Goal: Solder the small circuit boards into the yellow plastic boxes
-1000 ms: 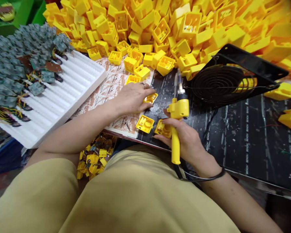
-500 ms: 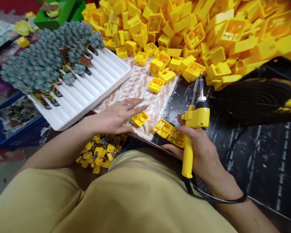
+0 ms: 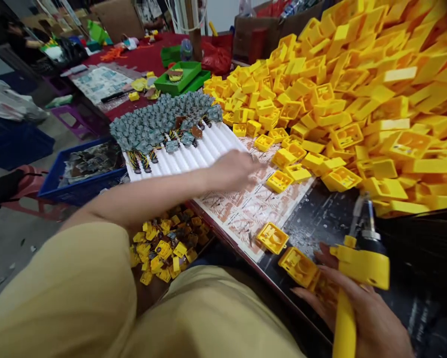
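Observation:
My right hand point(image 3: 373, 311) is closed around a yellow soldering gun point(image 3: 363, 263), its metal tip pointing away from me. The thumb and fingers of that hand also lie against a yellow plastic housing point(image 3: 326, 288) at the table edge. Another open housing point(image 3: 298, 266) touches it, and a third housing point(image 3: 272, 237) lies a little to the left. My left hand point(image 3: 234, 171) is stretched over the patterned sheet point(image 3: 231, 214), beside the white ridged foam tray point(image 3: 193, 161). Motion smears its fingers. Several loose housings point(image 3: 279, 181) lie just beyond them.
A large heap of yellow housings point(image 3: 320, 109) fills the back right. Grey components with wires point(image 3: 164, 122) crowd the foam tray. Yellow pieces point(image 3: 167, 248) fill a container below the table edge. A blue crate point(image 3: 85, 169) stands left, and a green tray point(image 3: 178, 79) behind.
My left hand has left the housing near the front edge and moved forward across the sheet. The view has tilted up and turned left. My right hand still holds the soldering gun.

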`<move>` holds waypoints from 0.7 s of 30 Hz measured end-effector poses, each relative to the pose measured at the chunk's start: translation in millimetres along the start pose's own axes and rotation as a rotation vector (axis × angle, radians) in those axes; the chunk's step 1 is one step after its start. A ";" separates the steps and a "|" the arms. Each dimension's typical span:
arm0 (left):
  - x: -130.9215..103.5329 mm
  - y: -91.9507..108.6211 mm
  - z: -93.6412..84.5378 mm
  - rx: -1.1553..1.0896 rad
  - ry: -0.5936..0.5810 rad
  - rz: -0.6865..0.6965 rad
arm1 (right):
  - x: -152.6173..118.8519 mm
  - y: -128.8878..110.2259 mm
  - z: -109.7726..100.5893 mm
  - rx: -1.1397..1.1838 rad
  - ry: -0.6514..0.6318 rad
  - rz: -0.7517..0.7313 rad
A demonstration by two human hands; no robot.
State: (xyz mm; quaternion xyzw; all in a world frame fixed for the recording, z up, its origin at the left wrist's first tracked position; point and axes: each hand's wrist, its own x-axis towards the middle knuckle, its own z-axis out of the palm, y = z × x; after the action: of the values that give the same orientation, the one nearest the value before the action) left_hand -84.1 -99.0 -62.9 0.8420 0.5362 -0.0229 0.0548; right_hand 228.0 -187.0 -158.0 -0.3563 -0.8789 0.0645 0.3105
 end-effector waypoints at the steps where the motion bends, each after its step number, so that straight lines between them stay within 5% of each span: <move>1: 9.9 -25.8 -10.5 0.078 0.017 -0.126 | -0.4 0.0 0.5 -0.019 0.019 0.005; 5: 53.9 -121.9 -41.4 0.287 0.032 -0.412 | -1.4 0.6 5.7 -0.064 0.100 -0.038; 8: 70.3 -150.3 -50.1 0.284 -0.016 -0.450 | -4.8 3.0 9.9 -0.079 0.131 -0.025; 16: 22.7 -121.1 -81.7 0.270 0.343 -0.460 | -0.4 5.3 10.4 -0.028 0.149 0.020; 21: 35.1 -85.0 -90.8 -0.023 0.441 -0.318 | 3.9 0.1 4.2 -0.038 0.162 0.029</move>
State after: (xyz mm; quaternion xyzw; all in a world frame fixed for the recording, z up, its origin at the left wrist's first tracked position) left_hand -148.1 -21.2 18.1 0.7310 0.6610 0.1590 -0.0581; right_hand 223.4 -183.9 -159.4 -0.3788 -0.8466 0.0232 0.3731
